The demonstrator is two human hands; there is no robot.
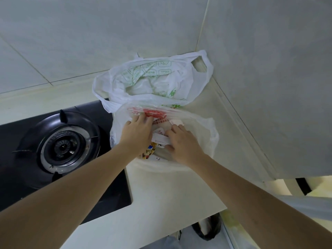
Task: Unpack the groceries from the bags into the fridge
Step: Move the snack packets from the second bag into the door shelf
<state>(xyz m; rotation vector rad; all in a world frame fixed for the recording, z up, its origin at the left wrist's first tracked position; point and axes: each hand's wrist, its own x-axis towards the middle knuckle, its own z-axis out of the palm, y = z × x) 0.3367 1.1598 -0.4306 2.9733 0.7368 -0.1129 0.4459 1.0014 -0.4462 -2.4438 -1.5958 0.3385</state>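
Groceries sit in two plastic bags on the pale tabletop (pixel 161 191), in the corner beside the gas hob (pixel 59 146). Both hands reach into the nearer clear bag (pixel 203 128), which has red print on its far side. Fingers of the left hand (pixel 138 130) are buried among the packets, so whether they grip anything cannot be told. Curled fingers of the right hand (pixel 183 142) hold a white carton (pixel 159 139). Just behind stands the white bag with green print (pixel 152 78), mouth open.

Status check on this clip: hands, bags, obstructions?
Both hands in near bag: left hand spreading plastic, right hand on white packet. Far bag untouched. Nothing blocking; stove beside.
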